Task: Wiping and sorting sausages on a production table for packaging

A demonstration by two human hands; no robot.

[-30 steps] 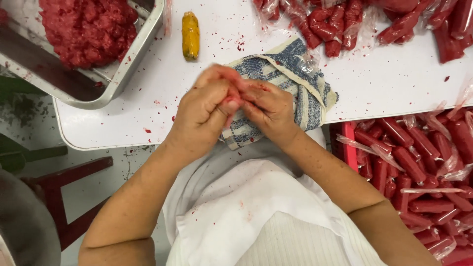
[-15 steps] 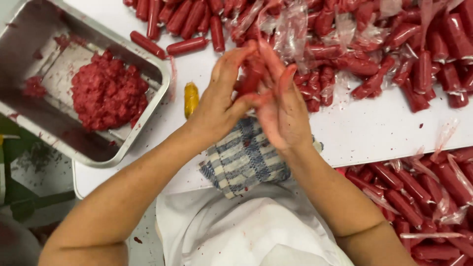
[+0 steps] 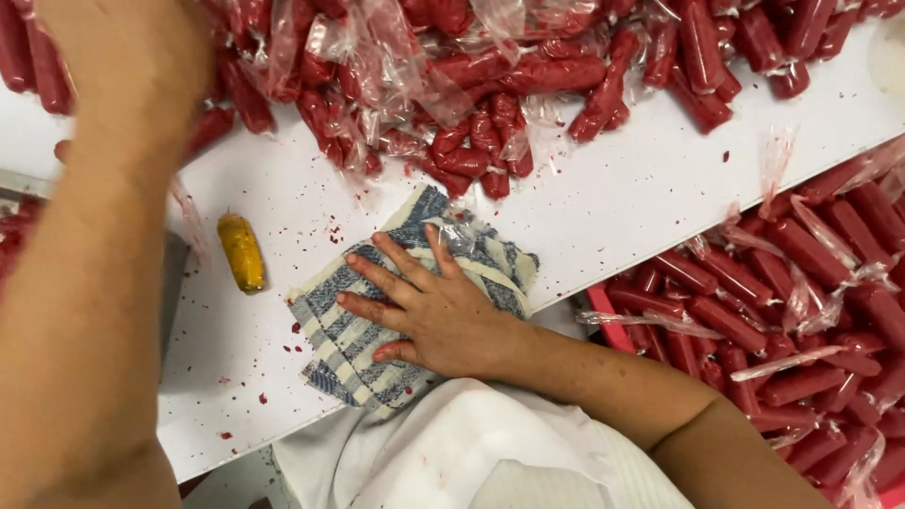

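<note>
Now right hand [image 3: 436, 316] spread flat on striped cloth [image 3: 349, 349]; left hand unseen; wrapped sausages [image 3: 490, 104] beyond, yellow lump [image 3: 241, 252] beside.

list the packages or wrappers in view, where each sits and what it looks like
Wrapped red sausages: heaped along the far edge of the white table, short red sticks in loose clear film.
More wrapped red sausages: in a red crate at the right, below the table edge, same clear film.
Scrap of clear film: on the blue and white striped cloth by the right hand.
No labels, signs or screens show.
</note>
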